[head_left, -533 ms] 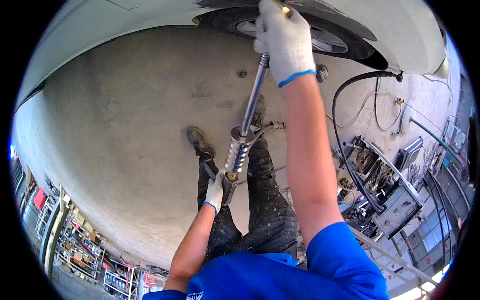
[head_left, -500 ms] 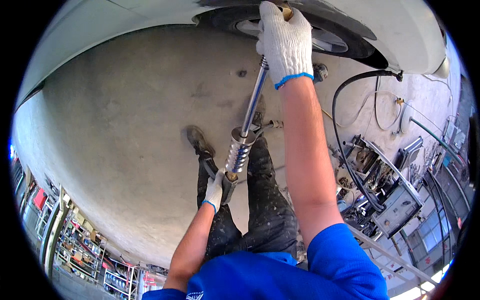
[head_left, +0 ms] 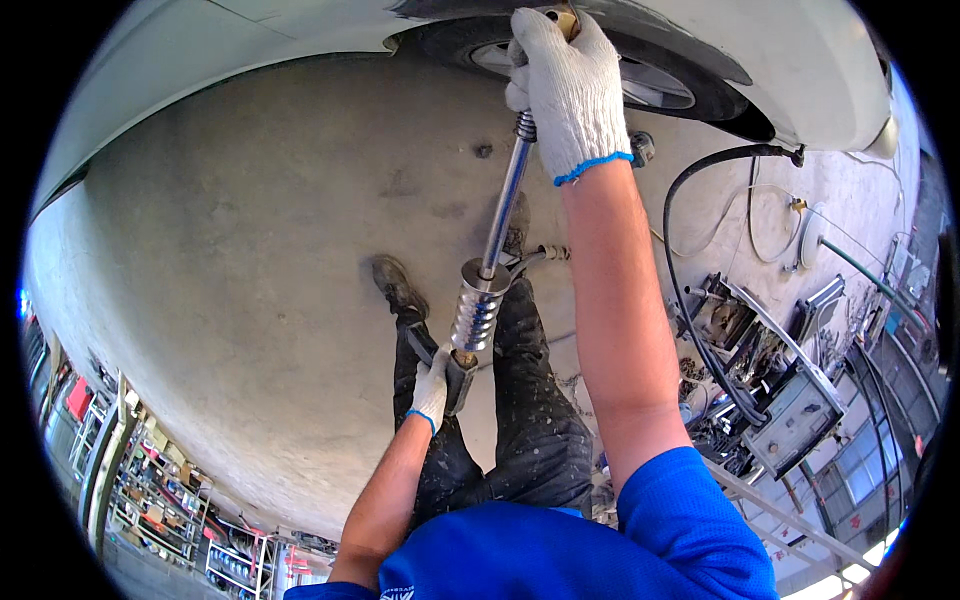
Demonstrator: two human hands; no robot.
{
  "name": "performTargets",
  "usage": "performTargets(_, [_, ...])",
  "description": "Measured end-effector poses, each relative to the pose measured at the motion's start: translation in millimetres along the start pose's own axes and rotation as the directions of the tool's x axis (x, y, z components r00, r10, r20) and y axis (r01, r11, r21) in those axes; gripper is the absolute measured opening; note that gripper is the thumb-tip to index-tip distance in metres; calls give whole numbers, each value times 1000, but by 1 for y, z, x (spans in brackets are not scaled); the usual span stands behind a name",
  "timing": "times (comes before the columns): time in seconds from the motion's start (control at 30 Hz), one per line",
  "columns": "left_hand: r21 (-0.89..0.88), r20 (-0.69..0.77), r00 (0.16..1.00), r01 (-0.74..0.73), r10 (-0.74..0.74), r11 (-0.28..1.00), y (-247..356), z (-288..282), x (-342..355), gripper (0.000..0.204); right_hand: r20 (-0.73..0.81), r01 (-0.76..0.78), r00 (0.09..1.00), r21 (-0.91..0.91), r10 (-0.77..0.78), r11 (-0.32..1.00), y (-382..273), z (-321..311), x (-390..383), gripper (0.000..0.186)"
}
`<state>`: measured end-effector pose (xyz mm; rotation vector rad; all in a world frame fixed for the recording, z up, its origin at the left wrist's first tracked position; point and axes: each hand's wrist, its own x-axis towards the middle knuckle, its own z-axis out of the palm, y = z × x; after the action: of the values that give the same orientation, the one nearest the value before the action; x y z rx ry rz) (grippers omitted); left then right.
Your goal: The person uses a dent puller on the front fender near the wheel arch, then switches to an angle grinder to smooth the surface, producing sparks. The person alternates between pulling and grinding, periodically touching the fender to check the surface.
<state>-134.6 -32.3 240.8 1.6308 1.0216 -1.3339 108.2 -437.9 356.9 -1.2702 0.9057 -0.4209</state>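
A slide hammer (head_left: pixel 478 308) with a chrome rod and a ribbed weight slants up between my legs toward a pale car body (head_left: pixel 790 60). My left hand (head_left: pixel 431 390), in a white knit glove, is closed around the dark grip at its lower end. The weight rests low on the rod, just above that grip. Up by the wheel arch, my gloved right hand (head_left: pixel 578 92) is closed around the tool's front end, beside a brass-coloured piece (head_left: pixel 565 22) at the panel edge. The glove hides the exact contact.
Behind the arch is the car's wheel (head_left: pixel 655 85). A black cable (head_left: pixel 672 220) loops down on the right to a metal cart (head_left: pixel 795 420) crowded with tools. A small grinder-like tool (head_left: pixel 642 148) lies on the floor. Loaded shelves (head_left: pixel 160 500) stand at the lower left.
Both hands keep their hold. My right hand has shifted very slightly down, and my left hand with the grip a little down and right.
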Motion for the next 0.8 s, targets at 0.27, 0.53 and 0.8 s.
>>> performTargets(0.27, [28,35,999,18,-19,999,11,3,-7,46,12,-23,1000,65,22,998,-1,-2,3,28])
performTargets(0.53, [26,26,1000,-10,10,1000,17,2,-9,45,30,-38,999,113,34,993,-3,-3,6,27])
performTargets(0.8, [19,21,1000,2,-2,1000,9,1,-1,40,33,-55,998,145,51,988,-4,-2,6,27])
